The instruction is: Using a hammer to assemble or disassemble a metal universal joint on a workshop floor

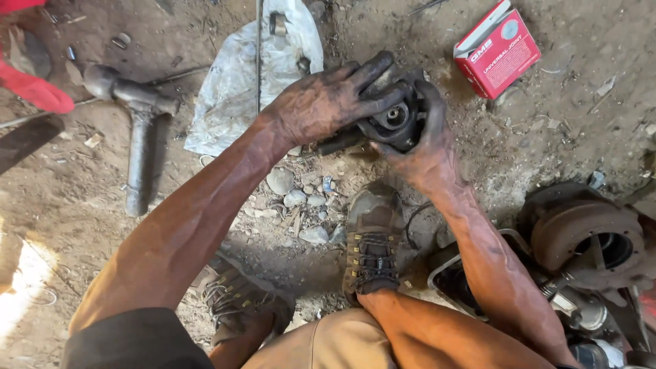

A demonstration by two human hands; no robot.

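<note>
Both hands clamp a greasy black joint part (395, 119) just above the dirt floor (82, 225) — left hand (324, 102) over its top, right hand (427, 147) cupping the side; slick grease could let it slip onto the boot (372, 239) — red box (497, 49) lies near

A small red cardboard box (497, 49) lies on the dirt ground (588, 116) at the upper right, turned at an angle. Its top face is red with white lettering and a round grey emblem in one corner; the visible side flap is white.
</note>
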